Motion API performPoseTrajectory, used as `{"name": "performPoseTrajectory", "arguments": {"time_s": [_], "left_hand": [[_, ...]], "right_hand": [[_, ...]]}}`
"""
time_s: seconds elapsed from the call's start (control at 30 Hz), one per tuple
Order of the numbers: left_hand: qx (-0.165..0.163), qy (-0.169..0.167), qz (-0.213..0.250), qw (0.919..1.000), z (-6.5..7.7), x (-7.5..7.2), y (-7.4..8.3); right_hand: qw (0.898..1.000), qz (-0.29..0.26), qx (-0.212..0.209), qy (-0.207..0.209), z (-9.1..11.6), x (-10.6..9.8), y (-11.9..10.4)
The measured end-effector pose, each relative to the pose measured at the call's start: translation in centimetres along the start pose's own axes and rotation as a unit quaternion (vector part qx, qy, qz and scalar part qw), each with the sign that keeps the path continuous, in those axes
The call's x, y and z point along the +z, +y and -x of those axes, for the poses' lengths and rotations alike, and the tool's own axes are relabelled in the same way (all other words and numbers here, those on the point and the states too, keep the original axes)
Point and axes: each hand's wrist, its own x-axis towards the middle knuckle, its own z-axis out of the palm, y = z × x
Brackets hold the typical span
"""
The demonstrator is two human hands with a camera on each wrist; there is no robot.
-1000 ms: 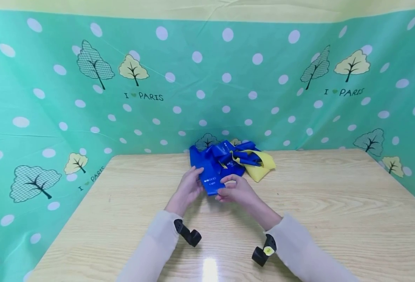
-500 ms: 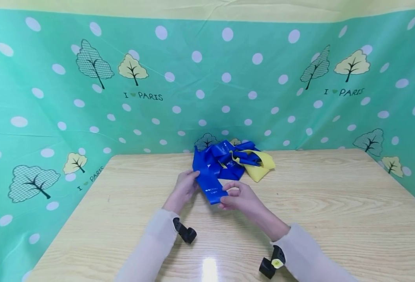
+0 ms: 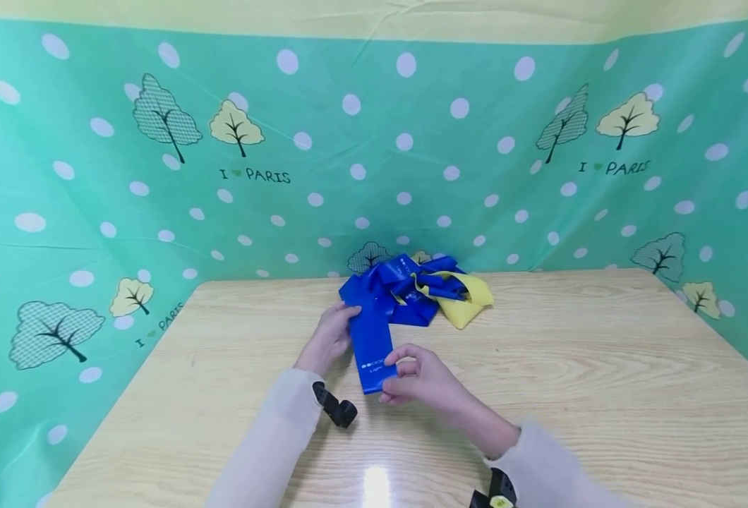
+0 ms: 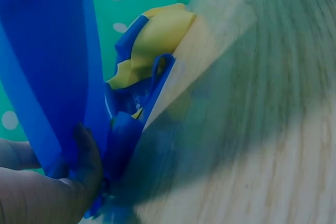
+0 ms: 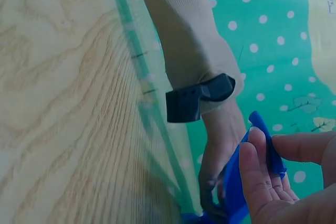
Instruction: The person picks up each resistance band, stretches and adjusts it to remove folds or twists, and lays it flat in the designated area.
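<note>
A blue resistance band (image 3: 371, 335), printed "Light" near its end, stretches toward me from a tangled heap in the head view. My left hand (image 3: 328, 335) holds its left edge partway along, the thumb over the band. My right hand (image 3: 420, 379) pinches the printed end between thumb and fingers. In the left wrist view, the left thumb presses the blue band, whose underside hides some fingers. The right wrist view has the band's end between the right thumb and fingers. A yellow band (image 3: 461, 309) is bundled with blue loops at the back of the table.
The wooden table (image 3: 602, 367) runs back to a green dotted curtain (image 3: 374, 127), which the heap nearly touches. Dark wrist cameras are strapped to both cuffs, the left camera (image 3: 336, 406) hanging low over the tabletop.
My right hand has drawn the band's end toward me and lengthened the flat blue stretch. The left hand has shifted slightly left, and the yellow band has stayed put.
</note>
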Motion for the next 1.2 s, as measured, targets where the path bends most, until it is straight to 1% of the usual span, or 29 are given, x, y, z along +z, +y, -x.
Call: {"name": "performPoseTrajectory", "arguments": {"time_s": [0.17, 0.33, 0.4, 0.57, 0.7, 0.77, 0.87, 1.0, 1.07, 1.2], "left_hand": [[-0.008, 0.012, -0.022, 0.9996, 0.2, -0.2, -0.1], [-0.015, 0.039, -0.062, 0.9972, 0.2, -0.7, 0.1], [-0.016, 0.048, -0.080, 0.9955, 0.0, -0.8, 0.3], [-0.019, 0.066, -0.109, 0.9917, -0.6, -1.4, 1.6], [-0.013, 0.062, -0.134, 0.9890, -1.2, -2.1, 3.2], [-0.010, 0.059, -0.141, 0.9883, -1.4, -2.4, 3.9], [-0.010, 0.055, -0.139, 0.9887, -1.8, -2.8, 4.7], [-0.006, 0.054, -0.139, 0.9888, -2.0, -3.0, 5.1], [-0.004, 0.062, -0.143, 0.9877, -2.0, -3.1, 5.1], [0.005, 0.093, -0.142, 0.9856, -2.0, -3.4, 5.2]], "right_hand": [[1.000, -0.010, 0.000, -0.021, 0.6, 0.6, -0.5], [0.999, -0.008, 0.001, -0.044, 1.2, 0.9, -0.6], [0.999, -0.007, 0.006, -0.047, 1.3, 0.9, -0.5], [0.998, 0.007, 0.025, -0.048, 1.4, 1.2, 0.2], [0.997, 0.015, 0.036, -0.060, 1.5, 1.4, 1.0], [0.997, 0.015, 0.041, -0.067, 1.5, 1.6, 1.4], [0.996, 0.009, 0.049, -0.073, 1.5, 2.0, 1.9], [0.996, 0.007, 0.061, -0.072, 1.6, 2.5, 2.3], [0.995, 0.011, 0.066, -0.072, 1.7, 2.7, 2.4], [0.994, 0.018, 0.073, -0.080, 1.9, 3.1, 2.6]]}}
